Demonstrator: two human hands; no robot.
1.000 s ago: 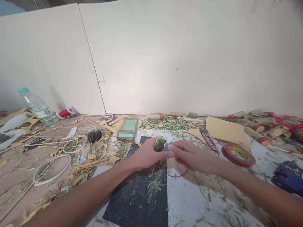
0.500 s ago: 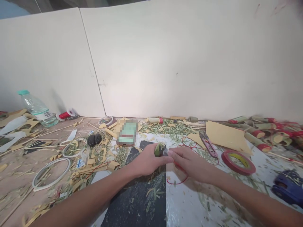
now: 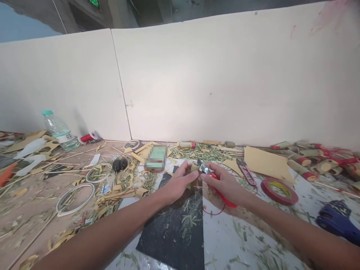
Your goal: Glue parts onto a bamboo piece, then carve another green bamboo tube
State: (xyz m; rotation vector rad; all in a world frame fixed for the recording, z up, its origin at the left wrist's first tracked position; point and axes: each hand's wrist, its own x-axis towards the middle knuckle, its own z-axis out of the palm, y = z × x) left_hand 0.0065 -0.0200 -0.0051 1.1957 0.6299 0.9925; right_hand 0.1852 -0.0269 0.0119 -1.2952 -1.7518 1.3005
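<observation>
My left hand (image 3: 177,183) is closed around a short green bamboo piece (image 3: 193,166), held over a black mat (image 3: 180,232). My right hand (image 3: 222,183) grips a red-handled utility knife (image 3: 216,180); its metal blade tip (image 3: 203,167) rests against the end of the bamboo piece. A loop of red thread (image 3: 215,213) lies under my right wrist. Green shavings are scattered on the mat below both hands.
A phone (image 3: 156,158) lies just beyond my hands. Small snips (image 3: 245,169), a tan sheet (image 3: 264,163) and a red tape roll (image 3: 279,189) sit to the right, with several bamboo tubes (image 3: 309,155) and a blue tool (image 3: 336,220). A water bottle (image 3: 59,130) and white rings (image 3: 74,193) are at left.
The view has tilted up and shifted. Both hands moved slightly away from me, and the knife blade now shows against the bamboo's end.
</observation>
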